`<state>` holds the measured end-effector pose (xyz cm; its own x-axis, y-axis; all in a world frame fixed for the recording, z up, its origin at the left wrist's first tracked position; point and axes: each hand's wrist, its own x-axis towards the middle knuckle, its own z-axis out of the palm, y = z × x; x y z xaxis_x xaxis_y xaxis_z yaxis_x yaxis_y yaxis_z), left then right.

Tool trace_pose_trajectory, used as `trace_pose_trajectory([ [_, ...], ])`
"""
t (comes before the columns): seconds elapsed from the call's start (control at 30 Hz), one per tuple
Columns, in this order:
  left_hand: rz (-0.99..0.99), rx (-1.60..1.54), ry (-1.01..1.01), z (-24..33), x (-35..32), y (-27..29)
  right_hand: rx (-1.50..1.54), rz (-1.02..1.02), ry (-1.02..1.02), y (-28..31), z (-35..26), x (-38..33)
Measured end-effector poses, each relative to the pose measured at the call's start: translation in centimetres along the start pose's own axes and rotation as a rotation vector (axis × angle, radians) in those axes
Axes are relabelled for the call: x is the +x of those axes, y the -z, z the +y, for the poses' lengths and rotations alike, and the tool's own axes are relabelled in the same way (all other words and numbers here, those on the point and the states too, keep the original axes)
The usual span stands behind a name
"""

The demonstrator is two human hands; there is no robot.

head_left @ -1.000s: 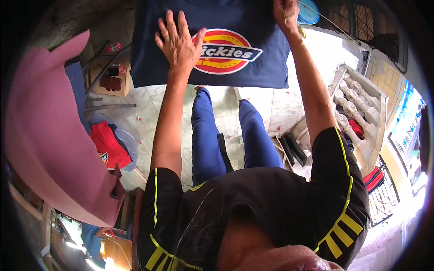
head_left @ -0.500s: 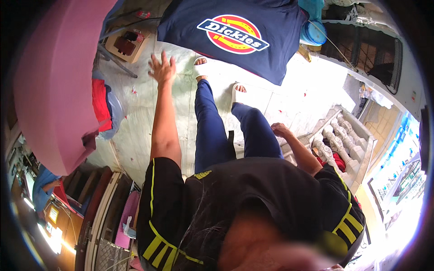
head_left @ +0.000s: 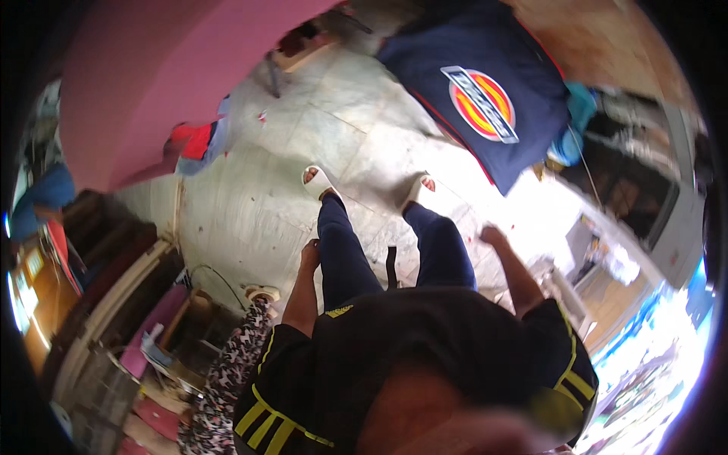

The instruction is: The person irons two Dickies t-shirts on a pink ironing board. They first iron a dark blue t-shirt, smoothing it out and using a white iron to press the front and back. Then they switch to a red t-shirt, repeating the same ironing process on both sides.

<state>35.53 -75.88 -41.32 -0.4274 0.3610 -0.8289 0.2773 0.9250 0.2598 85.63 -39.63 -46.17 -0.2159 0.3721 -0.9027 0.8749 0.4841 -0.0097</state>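
My left hand (head_left: 310, 254) hangs beside my left thigh, small and blurred. My right hand (head_left: 493, 234) is out past my right knee, over the bright floor, its fingers smeared together. Nothing shows in either hand, though the fingers are too unclear to read. A dark blue cloth (head_left: 531, 80) with red edging and a round red and yellow emblem lies ahead on the right, beyond my right hand and apart from it.
A large pink surface (head_left: 159, 83) fills the upper left, with red cloth (head_left: 195, 142) below it. Pale tiled floor (head_left: 265, 171) lies around my white sandals. Someone in patterned clothing (head_left: 235, 360) is at lower left. A blue container (head_left: 570, 140) and a grey dark-fronted unit (head_left: 633, 178) stand at right.
My left hand, stretched forward with fingers spread before, has come back beside my thigh. The view has turned left, so the blue cloth sits farther right. A person in patterned clothing has appeared.
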Motion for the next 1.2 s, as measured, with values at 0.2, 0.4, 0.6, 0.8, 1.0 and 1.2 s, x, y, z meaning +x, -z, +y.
trace_pose_trajectory([
  [0.2, 0.04, -0.102, 0.021, -7.2, 4.2, 7.3, 0.422, 0.465, 0.256, 8.7, -14.4, -5.6],
  [0.4, 0.46, -0.315, -0.067, -11.6, 15.5, 18.5, 0.393, 0.896, 0.933, 40.6, -44.6, -16.6],
  [0.6, 0.934, -0.68, -0.177, -13.4, 25.7, 32.2, -0.219, 1.367, 1.085, 55.7, -61.6, -17.2],
  [0.8, 1.089, -0.96, -0.191, -12.2, 32.3, 42.2, -0.287, 1.265, 0.866, 58.5, -67.4, -14.4],
  [1.0, 1.215, -0.968, -0.102, -11.0, 40.6, 41.8, -0.306, 1.182, 0.816, 59.3, -65.6, -14.1],
  [1.2, 0.987, -1.075, 0.108, -7.4, 44.6, 39.7, -0.304, 1.112, 0.801, 59.4, -65.2, -13.2],
])
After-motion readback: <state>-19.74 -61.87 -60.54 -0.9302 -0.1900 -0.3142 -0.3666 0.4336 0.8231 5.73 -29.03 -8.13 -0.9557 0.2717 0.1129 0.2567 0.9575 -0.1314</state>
